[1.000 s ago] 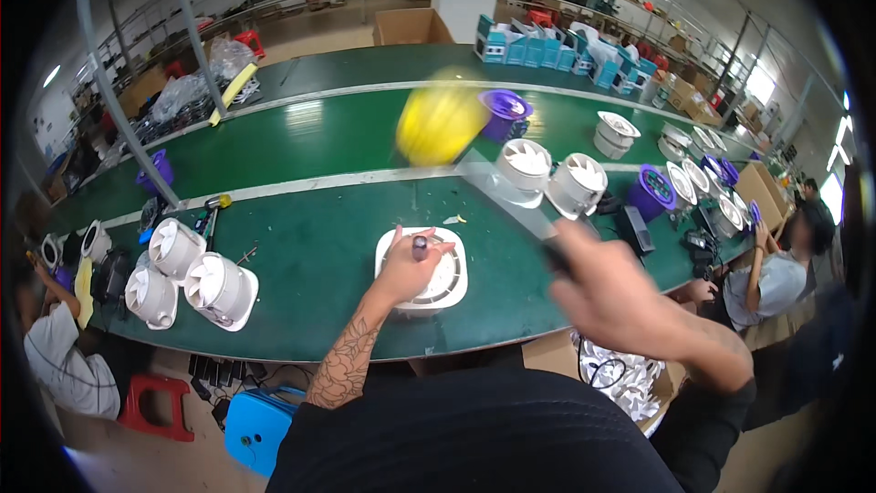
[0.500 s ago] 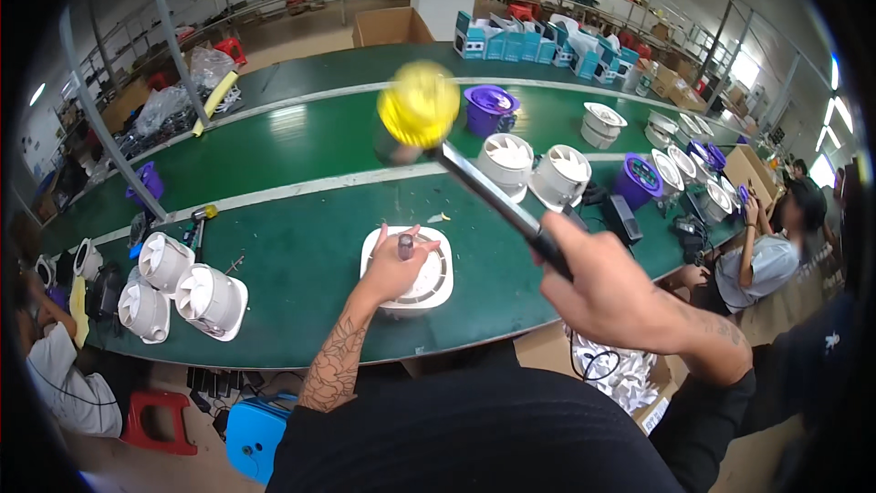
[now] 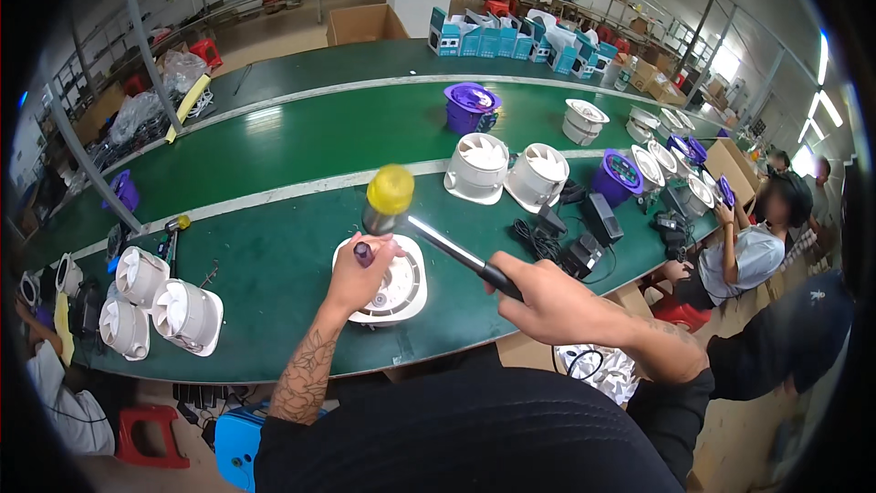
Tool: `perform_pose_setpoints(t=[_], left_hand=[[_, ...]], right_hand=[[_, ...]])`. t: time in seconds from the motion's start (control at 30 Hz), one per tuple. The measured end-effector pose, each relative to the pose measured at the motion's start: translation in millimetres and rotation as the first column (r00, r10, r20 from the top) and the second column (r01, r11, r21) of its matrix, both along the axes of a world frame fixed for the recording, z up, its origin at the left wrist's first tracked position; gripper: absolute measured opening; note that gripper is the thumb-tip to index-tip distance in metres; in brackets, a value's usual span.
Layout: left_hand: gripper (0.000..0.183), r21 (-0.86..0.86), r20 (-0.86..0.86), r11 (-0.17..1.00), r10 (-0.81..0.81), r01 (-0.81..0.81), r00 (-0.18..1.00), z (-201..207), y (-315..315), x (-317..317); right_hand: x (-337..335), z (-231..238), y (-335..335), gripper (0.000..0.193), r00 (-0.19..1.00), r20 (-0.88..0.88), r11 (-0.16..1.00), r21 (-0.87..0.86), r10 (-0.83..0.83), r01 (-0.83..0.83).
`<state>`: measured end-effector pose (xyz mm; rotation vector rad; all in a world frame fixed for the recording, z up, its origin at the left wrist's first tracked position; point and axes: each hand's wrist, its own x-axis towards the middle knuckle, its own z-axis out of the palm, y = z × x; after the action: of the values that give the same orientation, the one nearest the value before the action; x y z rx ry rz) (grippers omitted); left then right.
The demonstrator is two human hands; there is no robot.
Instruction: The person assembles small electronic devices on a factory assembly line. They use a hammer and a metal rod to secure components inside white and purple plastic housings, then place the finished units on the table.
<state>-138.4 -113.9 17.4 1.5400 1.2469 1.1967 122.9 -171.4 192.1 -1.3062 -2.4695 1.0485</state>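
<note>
My right hand [image 3: 561, 299] grips the black handle of a mallet [image 3: 391, 190] with a yellow, somewhat blurred head. The head hangs just beyond my left hand [image 3: 354, 281], close to its fingers. My left hand is closed around an upright tool with a dark, rounded handle end [image 3: 364, 255]; its lower part is hidden by the hand. Beneath that hand, a white fan housing [image 3: 408, 297] with a square, rounded flange and a round centre lies on the green bench. My left palm covers part of the housing.
Several white fan units [image 3: 186, 315] stand to the left, beside another yellow-headed mallet [image 3: 180, 222]. Two more white fans [image 3: 538, 175], a purple unit [image 3: 617, 178] and black power adapters [image 3: 602, 218] are on the right. A person [image 3: 744, 260] sits at the bench's right side.
The mallet's head has come down toward my left hand, and my right hand has lowered with it. The whole view has shifted slightly. My left hand still holds the upright tool.
</note>
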Motion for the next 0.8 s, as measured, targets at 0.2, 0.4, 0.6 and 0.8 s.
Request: perform_pose_setpoints(t=[0.2, 0.4, 0.6, 0.8], left_hand=[[0.023, 0.035, -0.075, 0.999, 0.038, -0.035, 0.996, -1, 3, 3], [0.027, -0.027, -0.138, 1.000, -0.016, 0.013, 0.990, 5, 8, 5], [0.025, -0.059, -0.054, 0.995, -0.088, 0.085, 0.995, -10, 23, 4], [0.027, 0.065, -0.169, 0.991, -0.101, 0.113, 0.980, -4, 11, -7]], right_hand=[[-11, 26, 9, 0.022, 1.000, 0.011, 0.993, 0.112, 0.017, -0.018], [-6, 25, 21, 0.022, 0.992, 0.129, 0.988, 0.155, 0.004, -0.024], [-18, 0, 12, 0.022, 0.955, 0.285, 0.996, 0.002, 0.084, -0.088], [-40, 62, 6, 0.023, 0.987, 0.159, 0.989, 0.151, -0.022, -0.002]])
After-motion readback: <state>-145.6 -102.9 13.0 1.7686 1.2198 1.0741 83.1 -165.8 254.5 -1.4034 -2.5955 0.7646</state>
